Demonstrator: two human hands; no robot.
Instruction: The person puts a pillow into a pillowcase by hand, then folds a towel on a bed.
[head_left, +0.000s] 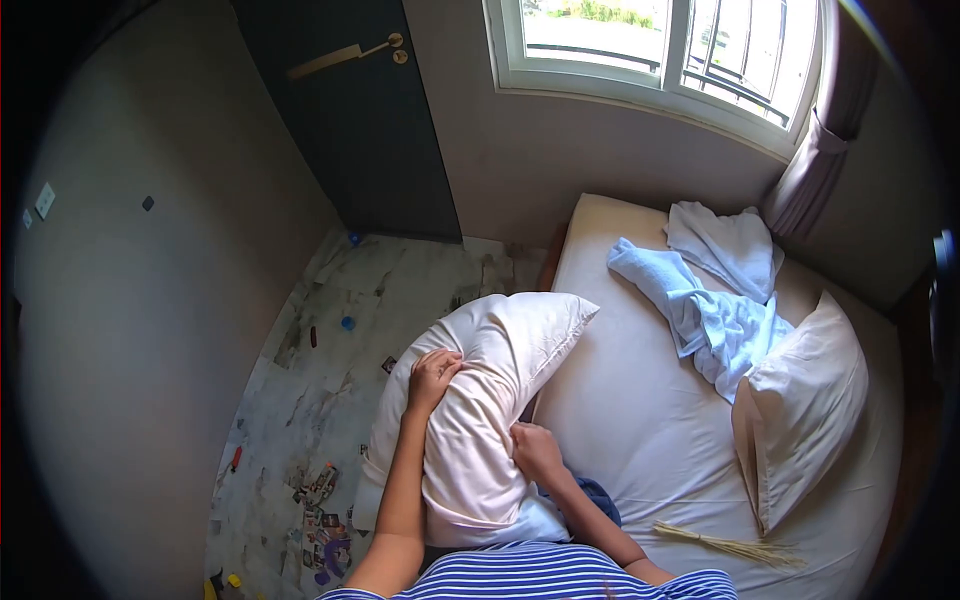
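A person holds a white pillow [480,400] upright at the near left edge of the bed [640,420].

The left hand [432,378] curls closed over the pillow's left side, and the right hand [535,450] grips its right side lower down. A second pillow [805,400] lies to the right, beside a crumpled light blue towel [705,315] farther off; a straw whisk [730,545] lies nearer.

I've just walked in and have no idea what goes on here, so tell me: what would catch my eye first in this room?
First, the big white pillow held upright at the bed's near edge, left hand gripping its top and right hand pressing its side. Next, on the white bed, a crumpled light-blue towel lies beside a second pillow under the bright window. The floor on the left is strewn with small litter.
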